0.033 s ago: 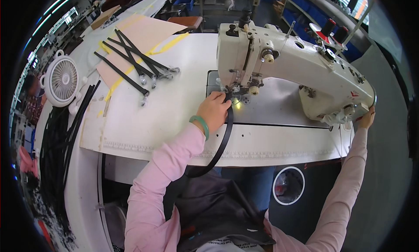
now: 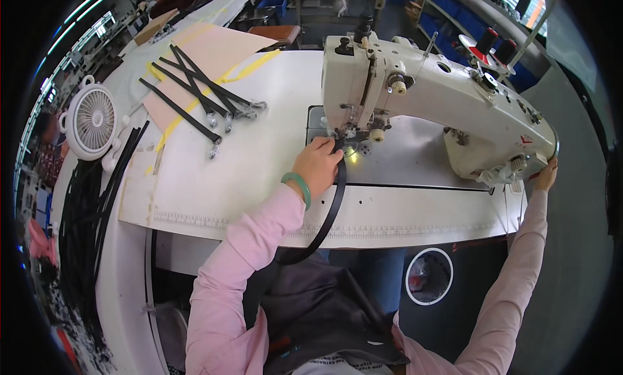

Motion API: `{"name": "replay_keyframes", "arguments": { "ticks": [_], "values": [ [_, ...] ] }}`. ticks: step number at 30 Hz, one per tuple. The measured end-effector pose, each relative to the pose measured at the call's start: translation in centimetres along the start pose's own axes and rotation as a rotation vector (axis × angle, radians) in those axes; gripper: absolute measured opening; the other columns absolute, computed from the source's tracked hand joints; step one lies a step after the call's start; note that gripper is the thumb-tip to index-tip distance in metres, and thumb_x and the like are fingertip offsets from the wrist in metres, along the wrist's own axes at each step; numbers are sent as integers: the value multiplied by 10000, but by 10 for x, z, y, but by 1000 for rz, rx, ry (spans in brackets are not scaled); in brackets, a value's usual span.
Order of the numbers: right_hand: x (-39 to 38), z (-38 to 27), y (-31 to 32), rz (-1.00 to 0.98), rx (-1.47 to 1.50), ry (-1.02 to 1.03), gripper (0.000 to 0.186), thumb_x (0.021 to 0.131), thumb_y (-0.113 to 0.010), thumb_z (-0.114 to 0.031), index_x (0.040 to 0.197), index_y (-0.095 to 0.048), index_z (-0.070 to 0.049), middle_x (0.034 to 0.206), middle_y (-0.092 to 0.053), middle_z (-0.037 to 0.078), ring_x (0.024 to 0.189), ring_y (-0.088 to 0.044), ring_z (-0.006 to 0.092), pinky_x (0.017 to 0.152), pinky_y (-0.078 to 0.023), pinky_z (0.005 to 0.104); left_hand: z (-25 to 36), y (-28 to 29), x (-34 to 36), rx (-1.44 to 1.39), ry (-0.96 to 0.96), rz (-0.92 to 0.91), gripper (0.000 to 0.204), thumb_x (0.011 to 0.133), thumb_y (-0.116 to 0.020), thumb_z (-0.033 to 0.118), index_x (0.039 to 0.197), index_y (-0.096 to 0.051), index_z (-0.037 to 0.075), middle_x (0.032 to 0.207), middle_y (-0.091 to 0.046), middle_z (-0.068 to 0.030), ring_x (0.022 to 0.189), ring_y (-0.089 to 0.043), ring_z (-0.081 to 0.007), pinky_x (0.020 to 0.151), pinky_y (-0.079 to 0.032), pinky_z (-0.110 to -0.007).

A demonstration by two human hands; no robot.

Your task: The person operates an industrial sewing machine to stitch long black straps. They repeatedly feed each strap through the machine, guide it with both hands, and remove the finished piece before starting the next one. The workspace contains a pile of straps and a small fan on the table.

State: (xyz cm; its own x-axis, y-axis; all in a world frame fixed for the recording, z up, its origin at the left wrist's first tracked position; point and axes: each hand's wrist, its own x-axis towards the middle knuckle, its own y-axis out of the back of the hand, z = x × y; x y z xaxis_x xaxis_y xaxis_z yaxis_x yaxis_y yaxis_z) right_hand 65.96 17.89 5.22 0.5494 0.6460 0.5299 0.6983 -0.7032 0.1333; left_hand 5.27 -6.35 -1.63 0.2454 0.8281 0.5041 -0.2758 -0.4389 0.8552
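Observation:
A black strap [image 2: 336,203] runs from under the needle area of the white sewing machine [image 2: 415,83], then curves over the table's front edge toward my lap. My left hand [image 2: 318,165], with a green bangle at the wrist, pinches this strap close beside the presser foot; the fingers partly hide the strap's end. At the machine's right end, my right hand [image 2: 547,175] grips the rim of the handwheel [image 2: 556,140], its fingertips partly hidden behind the wheel. A small light glows by the needle plate [image 2: 365,150].
Several short black straps with clear-wrapped metal ends [image 2: 214,140] lie on the left of the white table [image 2: 259,193], partly over pink paper [image 2: 214,50]. A white fan [image 2: 94,120] stands left, above a hanging bundle of long black strips [image 2: 81,212]. Thread spools [image 2: 487,40] stand behind the machine.

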Motion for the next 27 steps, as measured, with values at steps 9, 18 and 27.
{"name": "replay_keyframes", "arguments": {
  "ticks": [9, 18, 27],
  "values": [
    [70, -24, 16, -160, -370, 72, 537, 903, -392, -439, 1141, -500, 30, 1054, -577, 138, 976, -540, 224, 845, -407, 300, 1, 0, 5, -35, 5, 40, 337, 597, -627, 9, 933, -618, 33, 1028, -576, -142, 1020, -509, -282, 857, -450, -327],
    [-32, 29, 5, 54, 84, 111, 423, 926, -377, -413, 1040, -500, -25, 896, -515, 37, 816, -515, 148, 752, -425, 288, -3, -2, 2, -25, 14, -39, 311, 682, -620, 70, 990, -607, 28, 1073, -555, -161, 1067, -465, -286, 903, -410, -329],
    [30, -5, 3, -114, -340, 162, 500, 908, -375, -458, 1127, -526, -35, 1024, -594, 147, 916, -581, 252, 789, -439, 328, -9, -2, -1, -33, -5, 7, 301, 647, -611, 42, 948, -619, 34, 1033, -564, -137, 1018, -485, -273, 853, -445, -322]
  ]
}}
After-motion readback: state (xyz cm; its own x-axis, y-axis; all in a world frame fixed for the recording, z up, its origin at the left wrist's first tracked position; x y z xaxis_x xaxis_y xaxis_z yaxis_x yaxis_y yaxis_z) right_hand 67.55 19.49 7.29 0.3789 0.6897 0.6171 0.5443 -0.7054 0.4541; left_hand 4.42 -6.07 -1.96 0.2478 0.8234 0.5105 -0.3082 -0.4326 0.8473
